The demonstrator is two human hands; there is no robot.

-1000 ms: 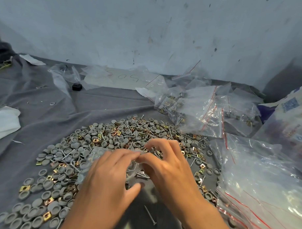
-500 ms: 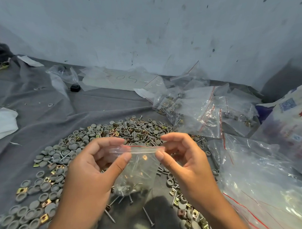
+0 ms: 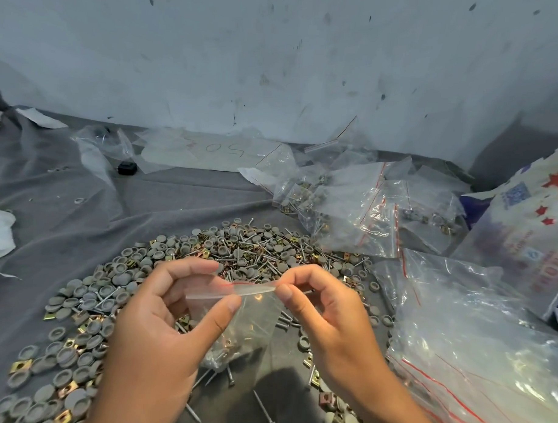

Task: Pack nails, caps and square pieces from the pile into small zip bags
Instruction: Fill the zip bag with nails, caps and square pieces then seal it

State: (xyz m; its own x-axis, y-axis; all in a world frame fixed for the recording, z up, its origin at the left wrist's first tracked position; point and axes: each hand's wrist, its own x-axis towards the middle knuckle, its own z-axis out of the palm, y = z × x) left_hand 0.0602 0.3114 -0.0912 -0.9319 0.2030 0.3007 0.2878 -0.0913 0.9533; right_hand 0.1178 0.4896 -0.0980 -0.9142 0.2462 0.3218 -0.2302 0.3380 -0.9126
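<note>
A small zip bag [image 3: 245, 317] was held by its top strip, pinched between the fingers of the left hand [image 3: 159, 330] and right hand [image 3: 327, 320], hanging below them above the pile [image 3: 110, 300] of nails, caps and square pieces.

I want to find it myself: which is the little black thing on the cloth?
Start at the grey cloth under the wall. Go to its far left part, beside the clear empty bags. The black thing lies there alone, small and boxy, the only black piece, far from the pile.
</note>
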